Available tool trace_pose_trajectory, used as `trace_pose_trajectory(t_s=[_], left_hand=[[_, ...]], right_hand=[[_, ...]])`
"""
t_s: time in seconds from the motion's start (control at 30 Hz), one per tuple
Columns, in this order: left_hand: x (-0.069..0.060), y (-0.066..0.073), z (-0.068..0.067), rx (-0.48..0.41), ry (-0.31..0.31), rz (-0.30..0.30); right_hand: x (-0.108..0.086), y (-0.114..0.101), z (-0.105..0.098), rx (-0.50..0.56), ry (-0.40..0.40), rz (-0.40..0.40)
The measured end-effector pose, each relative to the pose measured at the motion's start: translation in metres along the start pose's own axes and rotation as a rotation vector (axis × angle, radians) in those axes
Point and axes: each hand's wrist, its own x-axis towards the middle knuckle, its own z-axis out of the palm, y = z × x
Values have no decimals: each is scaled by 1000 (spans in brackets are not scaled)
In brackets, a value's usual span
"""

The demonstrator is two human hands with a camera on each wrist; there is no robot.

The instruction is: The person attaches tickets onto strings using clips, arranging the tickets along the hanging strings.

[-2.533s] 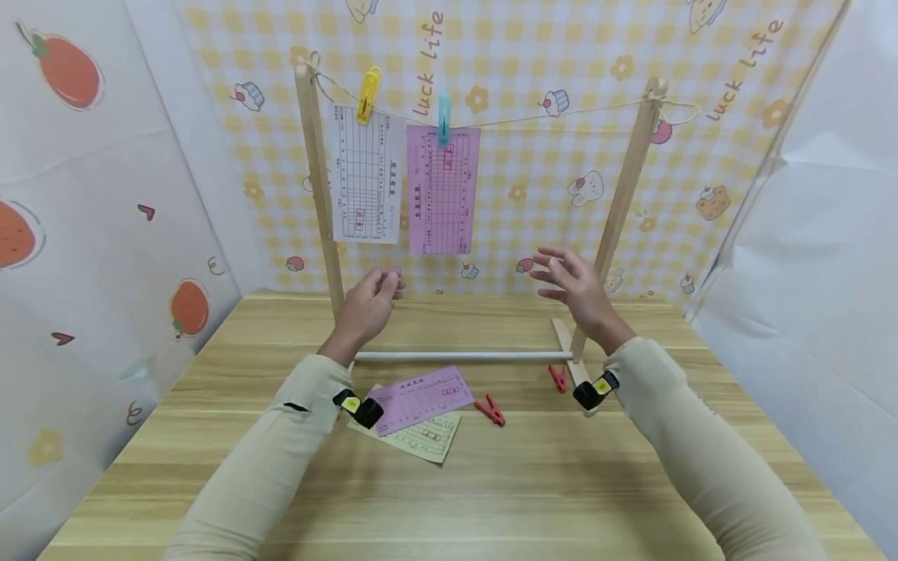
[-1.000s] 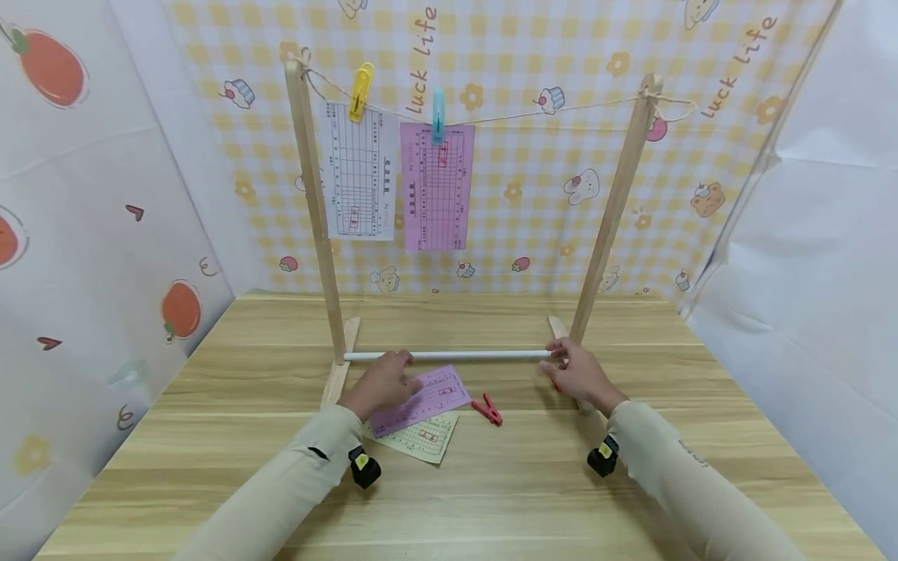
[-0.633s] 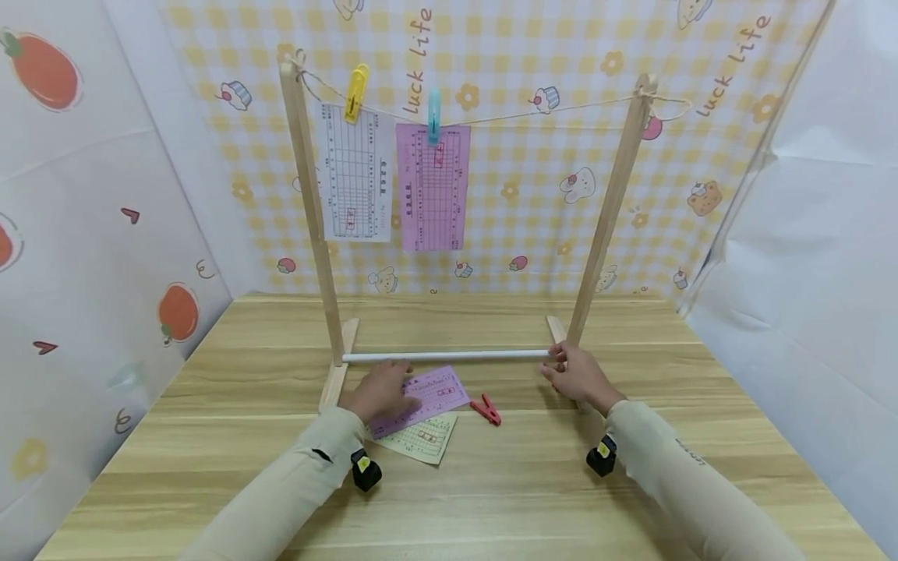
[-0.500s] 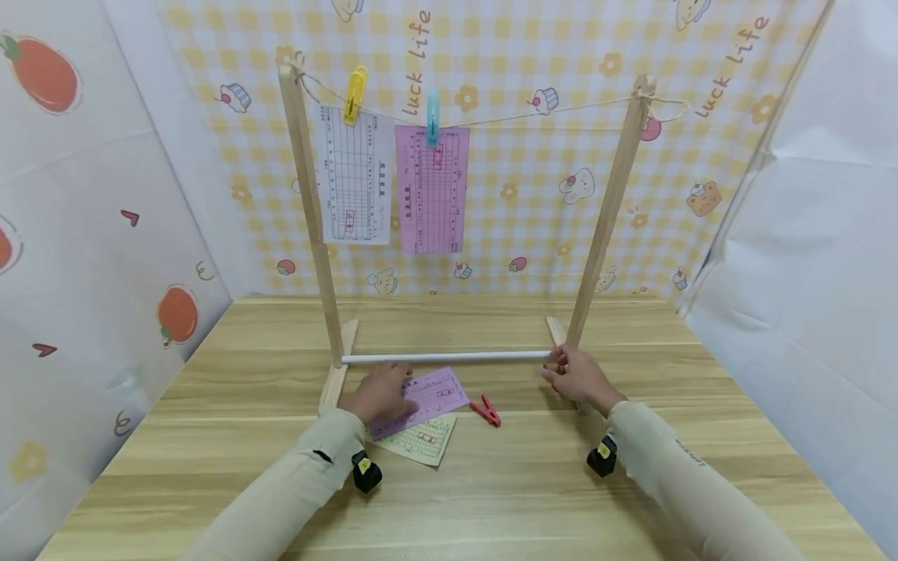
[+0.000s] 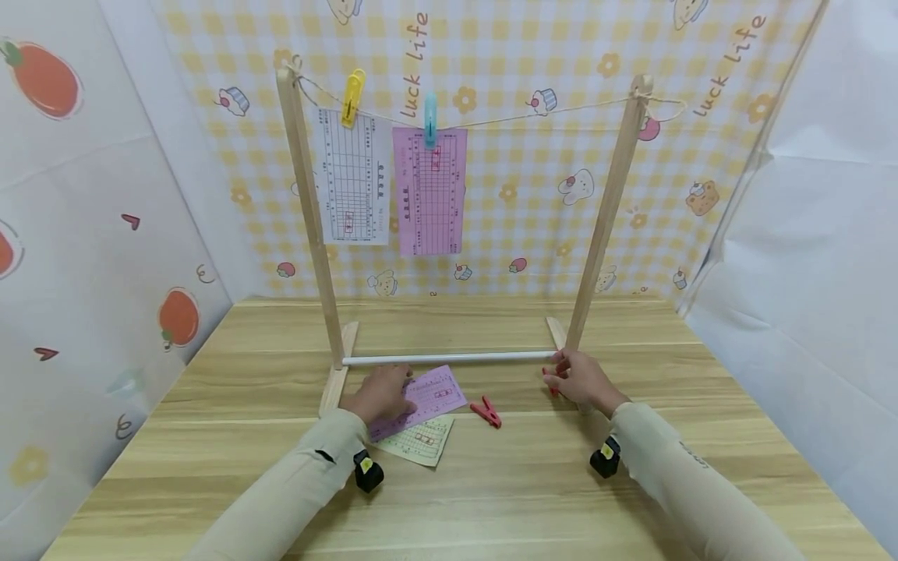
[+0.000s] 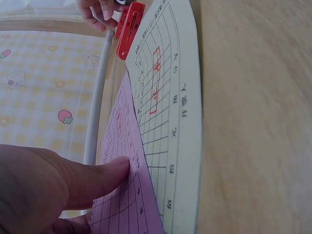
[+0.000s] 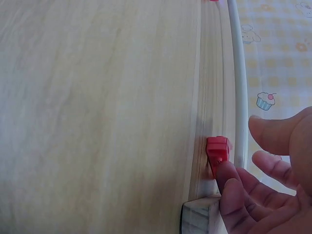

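Right fingers (image 7: 231, 200), spread, touch my peg (image 7: 218, 145) by the rod (image 5: 449, 358); left thumb (image 6: 100, 183) on slip (image 5: 440, 392), pinch unclear. Likely pickup: grip next

room between hanging pink slip (image 5: 430, 204) and right post (image 5: 606, 212), white rod (image 5: 449, 358) beside right fingers (image 7: 232, 192), wooden foot (image 7: 201, 214) near red peg (image 7: 218, 147)

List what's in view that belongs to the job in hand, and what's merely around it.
Part of the job, it seems: loose pink slip, green slip, hung pink slip, white slip, red clips, yellow clip, blue clip, string, rack.

Merely around: patterned cloth, side sheets, wrist cameras.
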Motion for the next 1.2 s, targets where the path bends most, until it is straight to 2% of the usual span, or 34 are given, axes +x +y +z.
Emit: trace_pose_trajectory(t_s=[0.17, 0.4, 0.67, 0.83, 0.93, 1.2], left_hand=[[1, 2, 1, -14, -10, -6], [2, 5, 1, -19, 19, 27], [-3, 9, -2, -95, 22, 24], [-4, 7, -1, -96, 79, 100], [-3, 8, -3, -100, 110, 143], [0, 14, -11, -159, 143, 166]], right_hand=[[-2, 1, 0, -4, 1, 5], [-2, 3, -1, -1, 0, -3], [2, 0, 2, -17, -8, -51], [4, -2, 4, -41, -24, -88], [5, -1, 3, -61, -26, -82], [9, 0, 3, -117, -28, -76]])
